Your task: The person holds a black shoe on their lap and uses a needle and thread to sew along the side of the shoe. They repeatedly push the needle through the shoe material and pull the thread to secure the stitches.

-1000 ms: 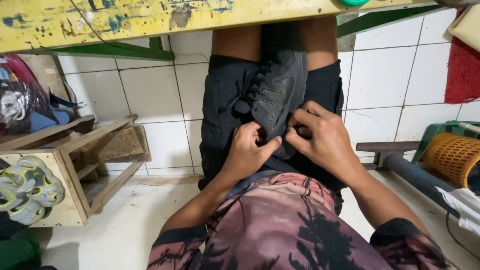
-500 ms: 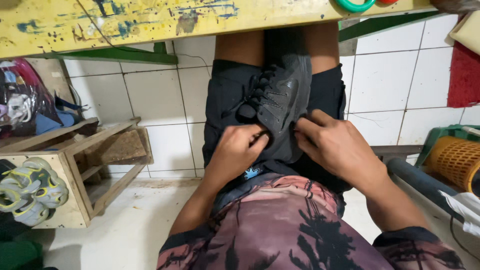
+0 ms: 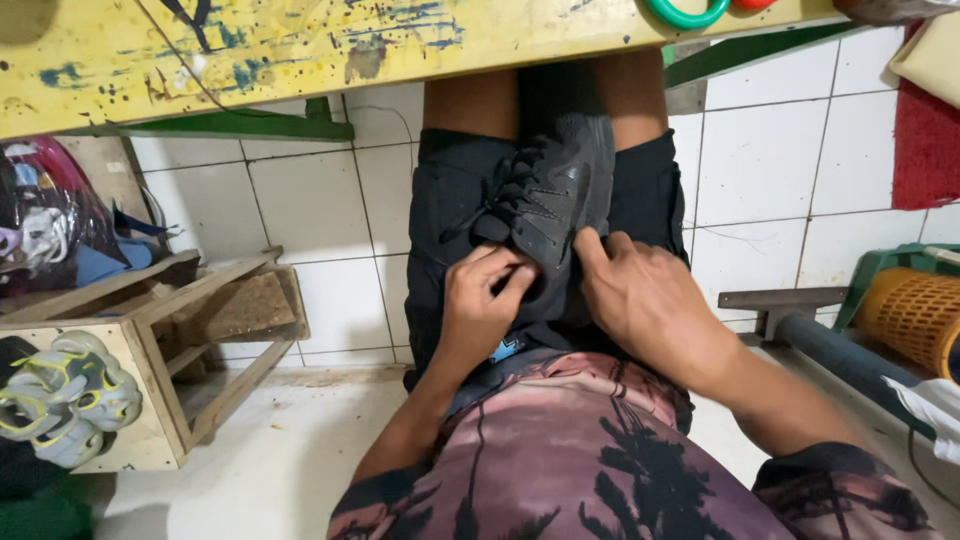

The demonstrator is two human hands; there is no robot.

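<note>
A black lace-up shoe (image 3: 548, 200) rests on the seated person's lap, between the thighs in black shorts (image 3: 450, 230), just below the near edge of the paint-stained yellow worktop (image 3: 300, 50). Its long axis runs almost straight away from the body, leaning slightly to the right. The end nearest the body sits under both hands, and the far end passes beneath the worktop's edge; which end is toe or heel I cannot tell for certain. The laced upper faces up and a little left.

The left hand (image 3: 482, 300) is curled, its fingertips pinching the shoe's near edge by the laces. The right hand (image 3: 640, 295) lies flatter over the near right side, fingers bent and pressing the material down.

To do this well, the right hand should probably keep the shoe pinned against the thigh so it cannot twist, while the left works in small pulls along the edge rather than one hard tug.

A wooden crate (image 3: 150, 350) stands on the white tiled floor (image 3: 280, 470) at left.
</note>
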